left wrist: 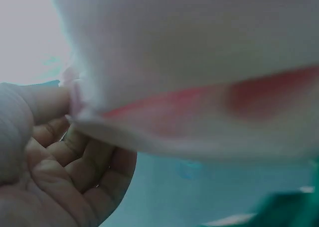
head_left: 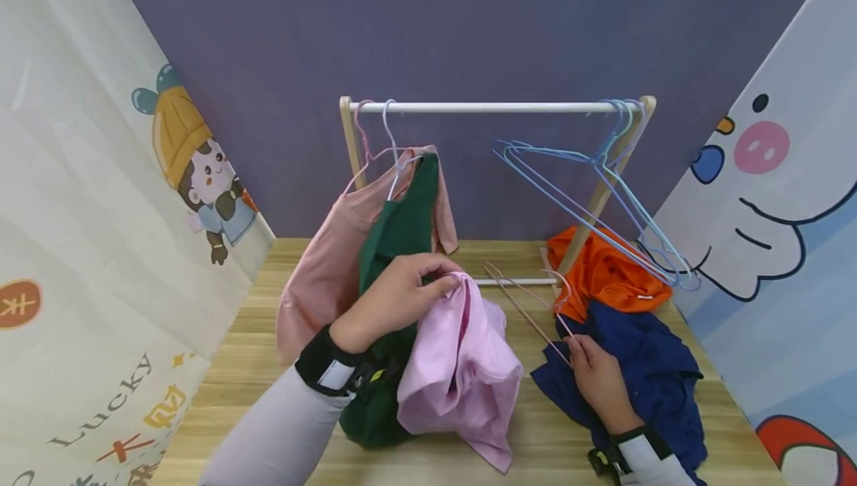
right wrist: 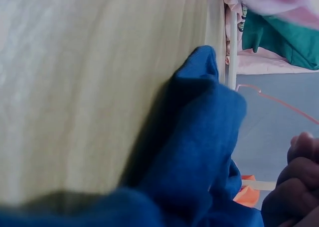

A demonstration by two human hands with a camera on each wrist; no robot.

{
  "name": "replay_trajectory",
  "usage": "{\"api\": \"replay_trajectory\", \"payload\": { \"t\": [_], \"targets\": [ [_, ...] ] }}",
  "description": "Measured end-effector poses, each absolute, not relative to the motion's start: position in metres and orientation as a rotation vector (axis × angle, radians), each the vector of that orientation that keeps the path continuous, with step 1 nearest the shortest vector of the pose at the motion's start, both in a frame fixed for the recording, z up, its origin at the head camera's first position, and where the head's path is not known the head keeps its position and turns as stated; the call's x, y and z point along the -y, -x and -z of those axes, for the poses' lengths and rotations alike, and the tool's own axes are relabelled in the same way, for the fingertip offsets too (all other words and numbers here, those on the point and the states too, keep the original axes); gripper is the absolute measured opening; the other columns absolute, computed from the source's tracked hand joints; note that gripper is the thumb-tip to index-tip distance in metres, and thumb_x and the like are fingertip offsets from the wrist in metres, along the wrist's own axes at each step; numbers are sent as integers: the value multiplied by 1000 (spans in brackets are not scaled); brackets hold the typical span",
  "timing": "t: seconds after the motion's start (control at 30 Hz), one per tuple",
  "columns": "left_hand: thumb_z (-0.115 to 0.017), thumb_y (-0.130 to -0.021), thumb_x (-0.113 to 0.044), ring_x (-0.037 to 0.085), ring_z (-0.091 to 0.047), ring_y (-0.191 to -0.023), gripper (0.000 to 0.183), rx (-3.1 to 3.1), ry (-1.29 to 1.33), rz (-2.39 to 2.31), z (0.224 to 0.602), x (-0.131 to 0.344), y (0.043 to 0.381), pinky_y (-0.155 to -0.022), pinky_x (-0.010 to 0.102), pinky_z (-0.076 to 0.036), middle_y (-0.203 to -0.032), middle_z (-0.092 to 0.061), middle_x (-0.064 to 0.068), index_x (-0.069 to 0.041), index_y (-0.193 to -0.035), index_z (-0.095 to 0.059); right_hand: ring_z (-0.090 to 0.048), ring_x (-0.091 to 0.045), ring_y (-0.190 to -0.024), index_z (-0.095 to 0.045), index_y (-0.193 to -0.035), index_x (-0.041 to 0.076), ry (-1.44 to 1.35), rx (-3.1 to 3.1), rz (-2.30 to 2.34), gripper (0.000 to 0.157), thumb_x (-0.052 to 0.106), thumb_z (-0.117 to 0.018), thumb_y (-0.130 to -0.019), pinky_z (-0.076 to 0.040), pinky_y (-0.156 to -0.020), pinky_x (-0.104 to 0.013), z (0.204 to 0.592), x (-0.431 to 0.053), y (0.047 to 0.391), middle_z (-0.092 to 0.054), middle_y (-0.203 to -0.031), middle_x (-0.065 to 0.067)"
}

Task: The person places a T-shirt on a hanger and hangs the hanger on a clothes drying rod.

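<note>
A light pink garment (head_left: 462, 374) hangs bunched from my left hand (head_left: 395, 296), pinched at its top edge between thumb and fingers. In the left wrist view the pink cloth (left wrist: 174, 48) fills much of the picture, and a red strip shows in its fold. My right hand (head_left: 602, 378) grips a thin pinkish hanger (head_left: 525, 312) by one end, with its hook upward, over the dark blue garment (head_left: 652, 367). The right wrist view shows the curled fingers (right wrist: 294, 187) at the edge and part of the hanger (right wrist: 284, 103).
A rack with a white rail (head_left: 495, 107) stands at the back. On its left hang a salmon garment (head_left: 321, 285) and a green one (head_left: 402, 240). Several blue hangers (head_left: 596, 158) hang at the right. An orange garment (head_left: 609, 277) lies below them on the wooden table (head_left: 248, 397).
</note>
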State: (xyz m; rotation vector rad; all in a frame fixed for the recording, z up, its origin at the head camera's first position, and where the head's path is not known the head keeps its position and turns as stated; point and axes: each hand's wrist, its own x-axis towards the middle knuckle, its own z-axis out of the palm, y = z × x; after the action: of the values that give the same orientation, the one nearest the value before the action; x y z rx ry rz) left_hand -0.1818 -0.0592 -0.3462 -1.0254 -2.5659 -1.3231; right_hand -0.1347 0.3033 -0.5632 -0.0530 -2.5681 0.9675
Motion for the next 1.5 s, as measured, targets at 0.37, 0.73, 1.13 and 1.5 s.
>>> {"api": "replay_trajectory", "payload": {
  "t": [0.37,0.73,1.13,1.5],
  "targets": [
    [-73,-98,-21,16,-60,-87,14,2509,992,716,427,40,195,-75,28,-52,-88,-61,-1,-17,-108,-80,-47,-4,-61,-70,-107,5,52,2569,-995,14,14,-59,-106,-41,-57,-23,559,-301,134,-58,-72,2],
    [-71,-98,-44,27,-59,-136,41,2591,1157,576,480,40,162,-114,41,-48,-139,-66,11,-12,-124,-70,-47,-4,-61,-70,-106,3,67,2579,-1014,16,15,-59,-106,-41,-56,-24,562,-298,133,-57,-71,0],
    [-77,-90,-20,17,-58,-113,6,2294,1144,189,509,65,150,-101,33,-49,-117,-65,-3,-22,-94,-74,-45,-4,-60,-70,-103,2,63,2582,-1004,14,13,-60,-105,-39,-56,-23,558,-298,136,-57,-71,1],
    [-59,-106,-12,10,-63,-96,13,2523,593,1519,433,64,147,-87,28,-53,-105,-72,-2,-15,-110,-70,-46,-3,-60,-70,-108,2,-12,2575,-1028,14,12,-60,-105,-41,-54,-24,531,-298,132,-58,-74,1]
  ]
}}
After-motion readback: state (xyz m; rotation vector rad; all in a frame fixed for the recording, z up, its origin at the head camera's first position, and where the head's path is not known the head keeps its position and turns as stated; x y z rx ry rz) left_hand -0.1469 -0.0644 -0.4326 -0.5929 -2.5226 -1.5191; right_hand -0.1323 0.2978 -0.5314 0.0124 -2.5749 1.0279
